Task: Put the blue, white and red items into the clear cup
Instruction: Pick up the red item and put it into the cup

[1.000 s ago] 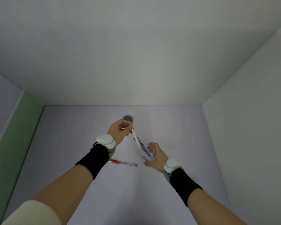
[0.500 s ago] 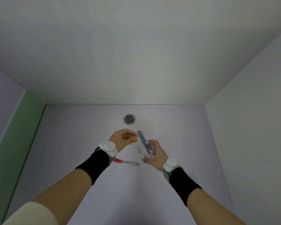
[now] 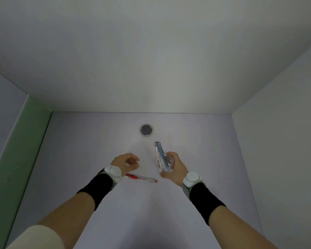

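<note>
A clear cup (image 3: 169,163) stands on the pale table with my right hand (image 3: 176,170) wrapped around its right side. A blue pen (image 3: 160,150) and a white pen (image 3: 157,155) lean inside it, their tops sticking out toward the back. My left hand (image 3: 125,163) hovers to the left of the cup, fingers loosely curled and holding nothing. A red pen (image 3: 142,178) lies flat on the table just below and between my hands, partly hidden by my left wrist.
A round grey grommet (image 3: 146,129) is set in the table (image 3: 97,141) behind the cup. White walls close the back and right; a green panel (image 3: 16,150) runs along the left edge.
My left hand dropped the white pen into the cup beside the blue one, let go, and drew back left and down. The right hand stayed on the cup.
</note>
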`<state>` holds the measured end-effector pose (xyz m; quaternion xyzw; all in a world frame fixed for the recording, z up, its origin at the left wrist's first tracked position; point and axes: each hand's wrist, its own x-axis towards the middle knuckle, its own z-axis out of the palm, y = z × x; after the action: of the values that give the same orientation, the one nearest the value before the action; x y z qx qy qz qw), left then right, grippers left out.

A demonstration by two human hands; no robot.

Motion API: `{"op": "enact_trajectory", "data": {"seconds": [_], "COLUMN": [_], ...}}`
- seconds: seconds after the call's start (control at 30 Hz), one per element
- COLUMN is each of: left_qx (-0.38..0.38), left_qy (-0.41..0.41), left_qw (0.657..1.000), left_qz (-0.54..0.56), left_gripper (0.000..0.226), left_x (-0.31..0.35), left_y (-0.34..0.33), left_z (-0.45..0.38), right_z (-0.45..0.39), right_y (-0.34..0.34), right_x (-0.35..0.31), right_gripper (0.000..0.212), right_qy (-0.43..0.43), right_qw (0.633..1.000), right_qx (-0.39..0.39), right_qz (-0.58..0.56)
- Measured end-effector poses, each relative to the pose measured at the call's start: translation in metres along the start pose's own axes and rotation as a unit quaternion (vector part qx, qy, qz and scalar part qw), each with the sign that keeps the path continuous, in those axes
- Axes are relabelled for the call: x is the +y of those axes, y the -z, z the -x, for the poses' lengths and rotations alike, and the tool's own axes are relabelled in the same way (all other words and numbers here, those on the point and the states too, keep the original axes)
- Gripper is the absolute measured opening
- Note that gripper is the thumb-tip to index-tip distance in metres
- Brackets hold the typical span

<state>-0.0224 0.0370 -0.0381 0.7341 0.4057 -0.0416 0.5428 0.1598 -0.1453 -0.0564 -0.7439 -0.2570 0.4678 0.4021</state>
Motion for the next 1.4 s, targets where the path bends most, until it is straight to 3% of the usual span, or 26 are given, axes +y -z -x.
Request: {"op": "enact_trajectory", "data": {"seconds": [0.17,0.37,0.53,0.7,0.9,1.2,1.4], "left_qx": [-0.035,-0.055,-0.05,-0.046,-0.022,0.022,0.007], "left_qy": [0.016,-0.001,-0.026,-0.029,-0.019,-0.063,-0.1], "left_qw": [0.995,0.966,0.947,0.954,0.995,0.997,0.992], "left_qz": [-0.092,-0.252,-0.317,-0.293,-0.097,0.04,0.08], "left_gripper": [0.021,0.039,0.027,0.025,0.012,0.009,0.013], "left_x": [-0.023,-0.041,-0.049,-0.051,-0.032,0.009,0.037], "left_y": [-0.001,-0.002,-0.003,0.0,0.02,0.063,0.056], "left_z": [-0.002,-0.002,-0.002,-0.003,0.003,0.002,-0.003], "right_z": [-0.001,-0.001,0.002,0.005,0.004,0.003,0.004], "right_y": [-0.005,-0.009,-0.008,-0.006,-0.003,-0.005,-0.008], "right_x": [0.003,0.008,0.01,0.011,0.004,-0.009,-0.016], "right_gripper": [0.072,0.075,0.077,0.078,0.077,0.076,0.075], "right_qy": [0.0,-0.005,-0.003,-0.005,-0.007,0.0,0.003], "right_qw": [1.0,1.0,1.0,1.0,0.999,0.999,0.999], "right_qx": [-0.003,-0.009,-0.011,-0.008,0.005,0.009,0.008], "right_qz": [0.006,0.016,0.026,0.028,0.031,0.046,0.047]}}
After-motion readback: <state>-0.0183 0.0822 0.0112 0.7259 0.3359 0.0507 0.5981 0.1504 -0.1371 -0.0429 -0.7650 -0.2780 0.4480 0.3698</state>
